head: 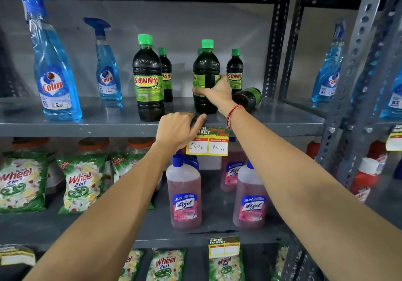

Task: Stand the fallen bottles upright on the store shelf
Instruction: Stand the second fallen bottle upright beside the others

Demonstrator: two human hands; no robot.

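While my right hand (214,92) has its fingers wrapped around the upright green-capped bottle (205,78) near the shelf (87,126) front edge, I'd seat it flat, then reach the fallen bottle (248,98) behind; left hand (177,129) rests loosely curled, holding nothing.

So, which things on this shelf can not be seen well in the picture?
- Fallen bottle, head view: the right hand and wrist cover its near end; its cap is hidden.
- Bottle behind the held bottle: only a bit of green cap shows.
- Left hand: fingertips blurred at the shelf edge; contact unclear.
- Price tag: top print partly covered.
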